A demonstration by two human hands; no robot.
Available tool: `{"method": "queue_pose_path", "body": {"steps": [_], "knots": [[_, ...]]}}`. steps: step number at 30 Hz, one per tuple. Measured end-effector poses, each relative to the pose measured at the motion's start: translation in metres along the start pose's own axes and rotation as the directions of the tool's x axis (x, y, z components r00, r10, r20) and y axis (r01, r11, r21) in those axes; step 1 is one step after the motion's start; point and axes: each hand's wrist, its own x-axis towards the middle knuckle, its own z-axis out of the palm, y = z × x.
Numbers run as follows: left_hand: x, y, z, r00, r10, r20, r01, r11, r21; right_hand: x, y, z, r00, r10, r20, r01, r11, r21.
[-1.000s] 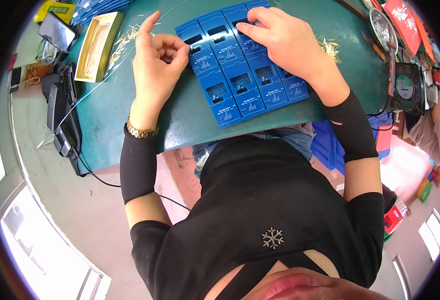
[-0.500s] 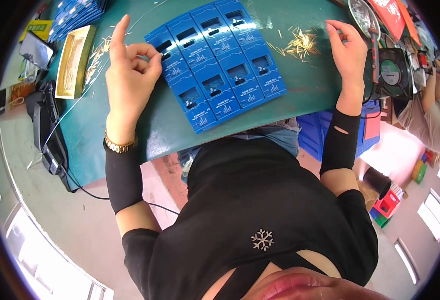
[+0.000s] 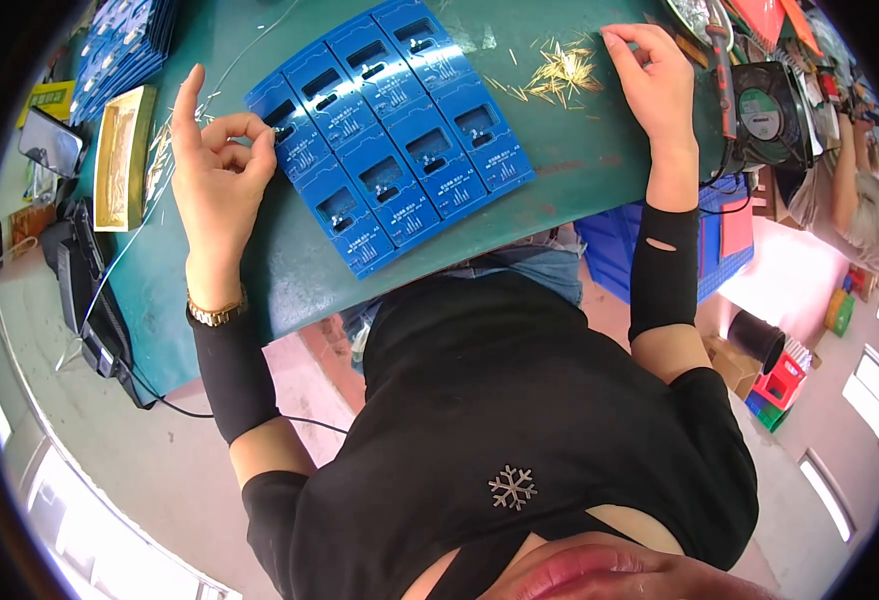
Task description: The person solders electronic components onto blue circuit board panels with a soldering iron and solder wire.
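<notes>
A blue circuit-board panel (image 3: 397,142), divided into several units with rectangular cut-outs, lies on the green table. At its upper left edge is my left hand (image 3: 222,180), thumb and forefinger pinched together over the board's border and another finger stretched out. Whatever the pinch holds is too small to make out. My right hand (image 3: 658,92) is above the table, right of a loose heap of thin gold-coloured pins (image 3: 566,72). Its thumb and forefinger are drawn close together at the tips; I cannot see whether a pin is between them.
A yellow open box (image 3: 140,160) stands left of my left hand, with more pins scattered beside it. Behind it are stacked blue boards (image 3: 120,60) and a phone-like device (image 3: 52,140). At the right are a black fan (image 3: 768,115) and a red-and-black handled tool (image 3: 726,85).
The whole view has shifted, so the board, pins and both hands appear farther left. Relative to the board, my left hand keeps nearly the same place and pinch; my right hand has barely moved.
</notes>
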Motion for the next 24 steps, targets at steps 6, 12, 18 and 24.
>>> {"method": "queue_pose_path", "body": {"steps": [6,12,18,24], "knots": [[0.0,0.0,-0.001,0.999,0.032,0.007,-0.032,0.998,0.056,-0.001,0.001,0.001,0.999,-0.031,0.019,0.031,1.0,0.0],[0.002,0.005,0.001,0.998,0.052,0.025,-0.054,0.995,0.083,0.0,0.002,-0.002,0.999,-0.036,0.012,0.036,0.999,0.014],[-0.002,0.019,0.004,0.949,0.295,0.106,-0.308,0.814,0.493,0.003,0.012,0.004,0.999,0.049,0.01,-0.05,0.989,0.136],[0.0,-0.002,-0.006,0.94,0.337,0.058,-0.337,0.882,0.329,0.012,-0.01,0.002,0.99,-0.021,0.137,0.025,0.999,-0.032]]}}
